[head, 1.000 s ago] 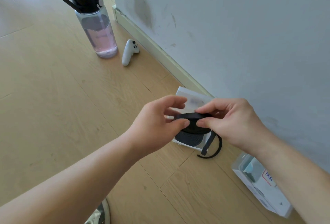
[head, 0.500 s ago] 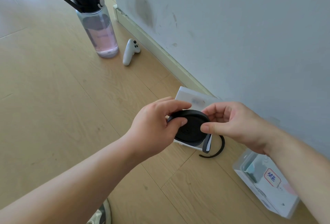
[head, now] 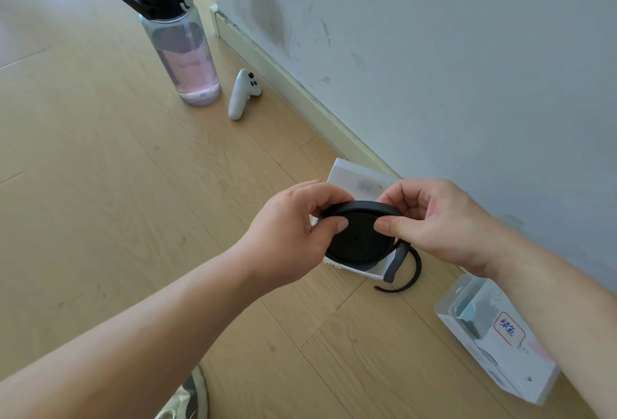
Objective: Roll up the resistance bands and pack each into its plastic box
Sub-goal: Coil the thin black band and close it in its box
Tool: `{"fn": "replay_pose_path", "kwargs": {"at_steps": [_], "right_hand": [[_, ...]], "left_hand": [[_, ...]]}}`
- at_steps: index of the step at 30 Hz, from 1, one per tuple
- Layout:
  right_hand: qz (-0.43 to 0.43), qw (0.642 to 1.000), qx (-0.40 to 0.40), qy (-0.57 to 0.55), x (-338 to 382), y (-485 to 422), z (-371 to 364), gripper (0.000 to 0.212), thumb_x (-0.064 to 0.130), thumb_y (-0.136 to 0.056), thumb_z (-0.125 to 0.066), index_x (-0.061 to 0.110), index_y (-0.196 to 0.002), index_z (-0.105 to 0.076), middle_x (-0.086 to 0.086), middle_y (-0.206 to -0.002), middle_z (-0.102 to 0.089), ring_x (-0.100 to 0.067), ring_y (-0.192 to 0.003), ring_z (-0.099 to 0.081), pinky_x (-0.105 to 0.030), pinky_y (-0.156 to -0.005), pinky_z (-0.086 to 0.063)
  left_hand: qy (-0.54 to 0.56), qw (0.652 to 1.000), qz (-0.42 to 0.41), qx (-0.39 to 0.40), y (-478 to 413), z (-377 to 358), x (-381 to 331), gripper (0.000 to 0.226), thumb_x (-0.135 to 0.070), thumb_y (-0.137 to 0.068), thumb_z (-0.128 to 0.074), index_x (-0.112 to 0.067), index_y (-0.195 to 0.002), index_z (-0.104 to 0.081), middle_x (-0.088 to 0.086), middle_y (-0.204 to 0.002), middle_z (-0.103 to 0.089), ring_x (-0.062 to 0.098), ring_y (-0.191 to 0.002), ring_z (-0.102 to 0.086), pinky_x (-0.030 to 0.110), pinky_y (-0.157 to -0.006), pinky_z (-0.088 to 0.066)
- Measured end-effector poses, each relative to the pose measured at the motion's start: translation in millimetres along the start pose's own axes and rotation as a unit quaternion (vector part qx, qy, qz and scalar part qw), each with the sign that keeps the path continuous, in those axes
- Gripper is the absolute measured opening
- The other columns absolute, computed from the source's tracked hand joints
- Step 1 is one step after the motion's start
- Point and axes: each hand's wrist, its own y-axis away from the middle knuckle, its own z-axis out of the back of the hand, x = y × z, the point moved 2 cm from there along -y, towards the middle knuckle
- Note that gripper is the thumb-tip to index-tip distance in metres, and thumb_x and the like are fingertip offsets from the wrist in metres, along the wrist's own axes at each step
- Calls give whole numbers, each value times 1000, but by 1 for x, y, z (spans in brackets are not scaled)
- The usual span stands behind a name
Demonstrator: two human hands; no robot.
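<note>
Nearby, water bottle, white controller, labelled box, left hand and right hand pinching rolled band

My left hand and right hand pinch a coiled black band above its open box on the floor.
</note>
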Motion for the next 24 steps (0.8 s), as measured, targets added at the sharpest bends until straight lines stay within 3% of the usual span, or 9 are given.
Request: {"fn": "replay_pose_path", "kwargs": {"at_steps": [2,6,10,13,15,18,21,24], "right_hand": [[2,1000,-9,-4,1,-1,1,18,8,-83,-83,23,-86,-75,-2,-85,-79,-27,-85,-76,-48,-88,-61],[14,1000,-13,23,2,-3,2,22,8,-85,-82,28,-88,-74,-2,-86,-78,-25,-85,-76,-52,-89,-61],[32,998,-7,46,4,-2,6,19,15,-87,-80,32,-92,-74,-1,-87,-77,-26,-85,-75,-52,-89,-60],[48,997,-30,58,1,-2,5,20,18,-89,-79,37,-93,-78,11,-92,-76,-17,-86,-74,-34,-85,-59],[57,997,-53,4,1,0,-2,24,13,-89,-79,36,-94,-79,16,-100,-74,-7,-89,-75,-24,-86,-56],[67,991,-87,-74,-1,1,-8,27,4,-88,-78,30,-92,-81,8,-99,-80,-11,-97,-76,-34,-95,-58],[65,992,-71,-78,-1,4,-10,29,1,-91,-73,29,-94,-80,1,-93,-81,-18,-93,-77,-44,-94,-60],[59,996,-52,-35,1,6,-16,28,4,-94,-70,31,-94,-79,6,-93,-81,-14,-94,-77,-39,-91,-61]], "left_hand": [[4,1000,7,1,1,0,0,23,-12,-94,-70,-29,-109,-74,-16,-97,-69,1,-97,-63,20,-81,-54],[-15,1000,4,8,-2,-1,-2,22,-12,-94,-69,-27,-110,-73,-15,-96,-69,0,-96,-62,11,-78,-49],[-3,1000,9,4,-5,-2,-4,22,-12,-94,-69,-27,-109,-74,-15,-96,-71,2,-96,-64,16,-79,-51],[34,999,32,0,-5,-1,-4,23,-10,-94,-69,-28,-107,-76,-16,-94,-74,1,-93,-66,14,-80,-52],[71,996,57,-9,-4,1,-4,23,-8,-94,-69,-27,-105,-77,-15,-92,-76,0,-90,-68,7,-78,-50],[102,991,80,-9,-4,0,-7,20,-9,-94,-70,-26,-103,-76,-12,-93,-77,1,-88,-68,4,-74,-48],[99,989,109,21,-4,-3,-11,15,-13,-93,-71,-26,-101,-72,-11,-93,-74,3,-82,-68,6,-65,-49],[89,990,108,32,-5,-6,-15,19,-21,-93,-74,-32,-108,-72,-11,-96,-73,4,-78,-70,12,-64,-55]]}}
